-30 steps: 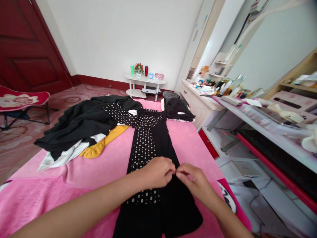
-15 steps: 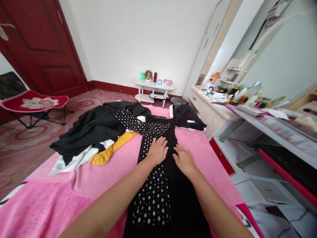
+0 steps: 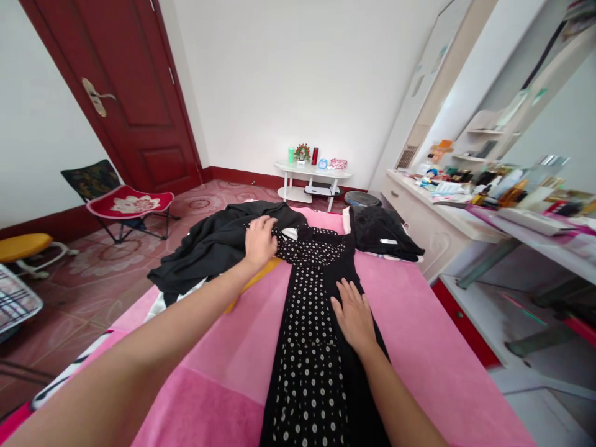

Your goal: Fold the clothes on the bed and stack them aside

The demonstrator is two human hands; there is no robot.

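A long black dress [image 3: 311, 298] with white dots on its front panel lies stretched lengthwise on the pink bedspread [image 3: 223, 354]. My left hand [image 3: 261, 241] is over the dress's dotted sleeve at the left, its fingers loosely bent and partly apart; part of the sleeve is hidden beneath it. Lower down, my right hand [image 3: 356, 315] rests flat with fingers spread on the plain black side of the dress. Beside my left hand is a heap of black clothing [image 3: 209, 245], with a mustard-yellow garment [image 3: 261, 275] partly covered by my forearm.
Folded black clothes [image 3: 384, 233] lie at the far right corner of the bed. A cluttered dressing table [image 3: 428, 205] stands along the right side. Beyond the bed are a small white table [image 3: 321, 171] and, at left, a red folding chair [image 3: 135, 202].
My left hand has moved from the middle of the dress up and left to its sleeve. My right hand stays on the black side. The view has swung left.
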